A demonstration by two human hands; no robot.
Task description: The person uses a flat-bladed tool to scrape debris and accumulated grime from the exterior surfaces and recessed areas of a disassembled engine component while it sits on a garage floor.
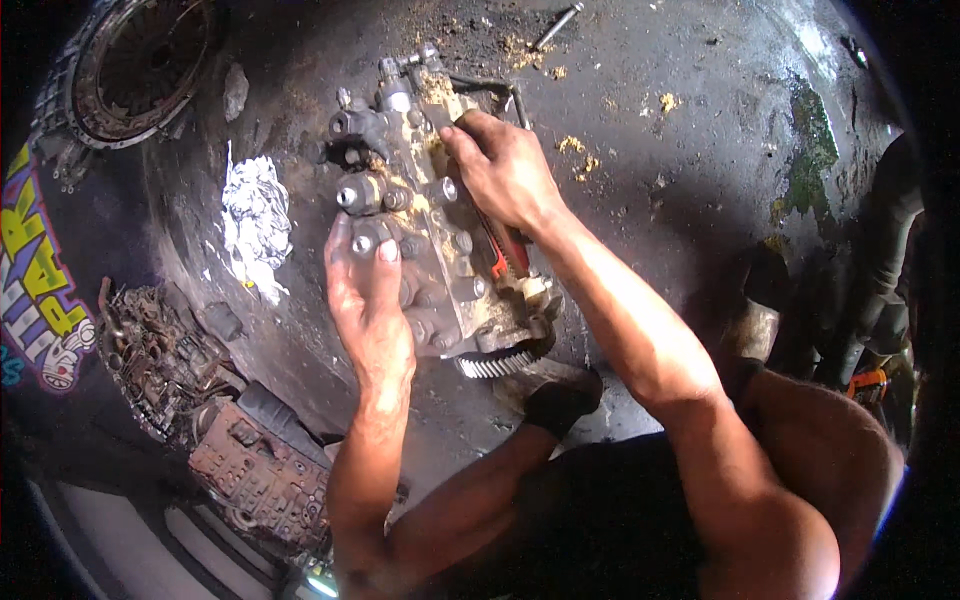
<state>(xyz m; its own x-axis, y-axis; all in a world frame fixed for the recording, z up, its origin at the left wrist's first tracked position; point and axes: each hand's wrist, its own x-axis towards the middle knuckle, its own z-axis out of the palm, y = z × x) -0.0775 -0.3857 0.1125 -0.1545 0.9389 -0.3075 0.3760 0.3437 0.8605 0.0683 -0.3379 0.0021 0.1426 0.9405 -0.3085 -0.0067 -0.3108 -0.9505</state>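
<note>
A greasy metal pump-like block with several round ports and fittings stands in the middle, caked with tan dirt. At its near end sits a toothed gear. My left hand is closed around the block's left side, thumb across the top beside a round fitting. My right hand grips the far right edge, its fingertips curled over and partly hidden. Along the block's right side, under my right wrist, shows a red piece with a dark ridged edge; its kind is unclear.
A bolt and dirt clumps lie on the dark floor beyond the block. Left are a round clutch-like part, crumpled white material, piled metal parts and a rusty casting. My foot is close to the gear.
</note>
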